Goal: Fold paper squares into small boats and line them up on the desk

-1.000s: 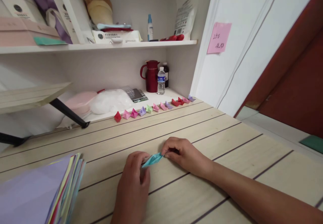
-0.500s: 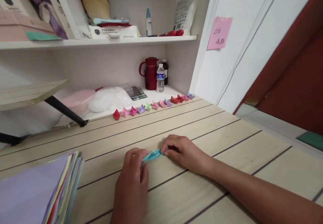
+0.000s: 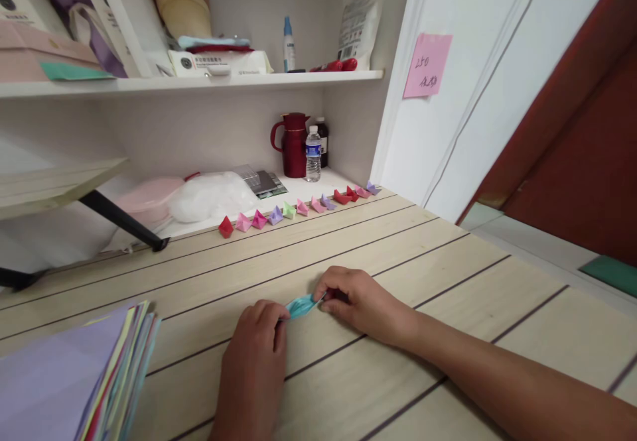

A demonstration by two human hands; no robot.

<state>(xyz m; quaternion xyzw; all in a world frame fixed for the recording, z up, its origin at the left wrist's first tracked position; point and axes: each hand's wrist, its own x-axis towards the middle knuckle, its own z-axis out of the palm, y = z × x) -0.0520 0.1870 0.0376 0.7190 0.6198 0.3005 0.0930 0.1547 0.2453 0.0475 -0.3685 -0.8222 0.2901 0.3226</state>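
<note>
Between my two hands a small light-blue folded paper boat [image 3: 301, 306] lies just over the wooden table [image 3: 448, 275]. My left hand [image 3: 261, 335] pinches its left tip between thumb and fingers. At the opposite tip, the thumb and forefinger of my right hand [image 3: 348, 298] are closed on the paper. The boat's middle looks slightly opened out, and both its ends are partly hidden by fingertips. Along the table's back edge stands a row of several small folded paper boats [image 3: 275, 215] in red, pink, purple and green.
A stack of coloured paper [image 3: 64, 368] lies at the lower left. Black legs [image 3: 124, 219] hold up a small raised board [image 3: 60, 186]. Behind the boats are a white plastic bag [image 3: 213, 195], a red jug [image 3: 294, 146] and a water bottle [image 3: 313, 154].
My left thumb has closed in on the boat's left tip, and the boat shows a little wider. The whole view has shifted slightly; my right hand keeps its grip.
</note>
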